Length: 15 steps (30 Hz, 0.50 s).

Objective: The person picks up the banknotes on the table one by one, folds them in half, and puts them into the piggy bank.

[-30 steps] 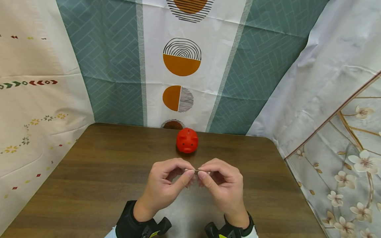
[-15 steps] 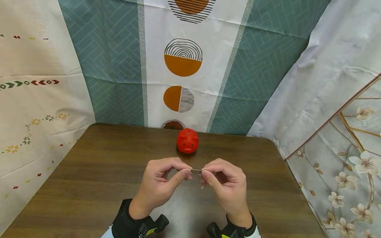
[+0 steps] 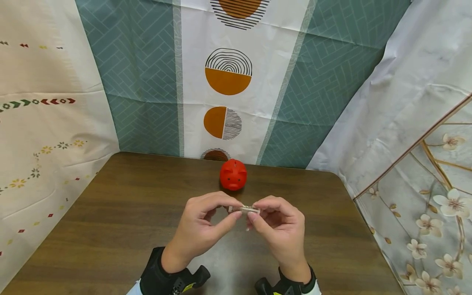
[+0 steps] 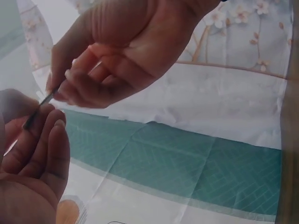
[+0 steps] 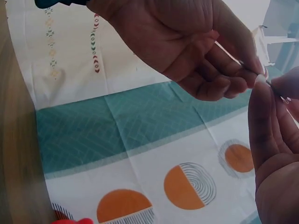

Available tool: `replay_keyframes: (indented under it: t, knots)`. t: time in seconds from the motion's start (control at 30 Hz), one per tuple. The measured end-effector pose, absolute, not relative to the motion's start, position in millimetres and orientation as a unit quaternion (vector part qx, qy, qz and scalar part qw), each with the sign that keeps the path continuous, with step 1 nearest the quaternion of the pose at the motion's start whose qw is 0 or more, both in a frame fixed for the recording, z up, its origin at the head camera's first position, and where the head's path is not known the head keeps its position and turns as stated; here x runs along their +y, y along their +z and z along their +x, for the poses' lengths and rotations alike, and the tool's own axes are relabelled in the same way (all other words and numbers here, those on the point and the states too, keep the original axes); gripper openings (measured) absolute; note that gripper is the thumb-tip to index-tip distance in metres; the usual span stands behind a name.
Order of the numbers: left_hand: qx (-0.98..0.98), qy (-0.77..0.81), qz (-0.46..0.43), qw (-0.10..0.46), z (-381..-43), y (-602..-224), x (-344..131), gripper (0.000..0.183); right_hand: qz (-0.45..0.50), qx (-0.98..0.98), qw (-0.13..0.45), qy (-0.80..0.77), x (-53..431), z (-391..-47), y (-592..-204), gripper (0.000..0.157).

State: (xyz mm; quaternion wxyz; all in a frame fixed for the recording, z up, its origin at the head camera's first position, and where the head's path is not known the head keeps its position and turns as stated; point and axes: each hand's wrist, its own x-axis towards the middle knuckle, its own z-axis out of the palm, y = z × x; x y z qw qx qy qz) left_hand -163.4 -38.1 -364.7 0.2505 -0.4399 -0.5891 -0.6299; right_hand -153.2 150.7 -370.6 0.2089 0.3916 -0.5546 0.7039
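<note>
A small, thin, flat strip [image 3: 244, 209], pale with lighter detail along its upper edge, is held level between both hands above the table. My left hand [image 3: 203, 227] pinches its left end between thumb and fingers. At its right end, the thumb and forefinger of my right hand [image 3: 282, 225] grip it. Seen edge-on in the left wrist view, the strip [image 4: 46, 99] looks like a slim dark bar; I cannot tell what kind of thing it is. Fingertips cover parts of both ends. Just beyond the hands stands a red pig-shaped money box [image 3: 233, 175], facing me.
The brown wooden table [image 3: 147, 184] carries the pig near its far edge. Behind it hangs a green and white patterned cloth [image 3: 144, 82]. Pale cloths hang at the left [image 3: 44, 123] and right [image 3: 398, 135]. Black bands with devices sit on both wrists.
The hands drew slightly apart, then came a little closer again. The strip has tilted, from a thin edge to showing more of its face. The pig stays put.
</note>
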Motion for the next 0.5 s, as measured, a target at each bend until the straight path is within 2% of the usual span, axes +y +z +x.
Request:
replay_keyframes:
  t: [0.17,0.5]
  knots:
    - [-0.571,-0.628,-0.453,0.272,-165.2,-366.1,-32.6,0.029,0.417,-0.552,0.231,0.685,151.0,-157.3,-370.5,0.036]
    - [-0.576,-0.634,-0.434,0.278,-161.7,-365.6,-29.4,0.027,0.427,-0.56,0.231,0.671,151.9,-157.3,-369.3,0.034]
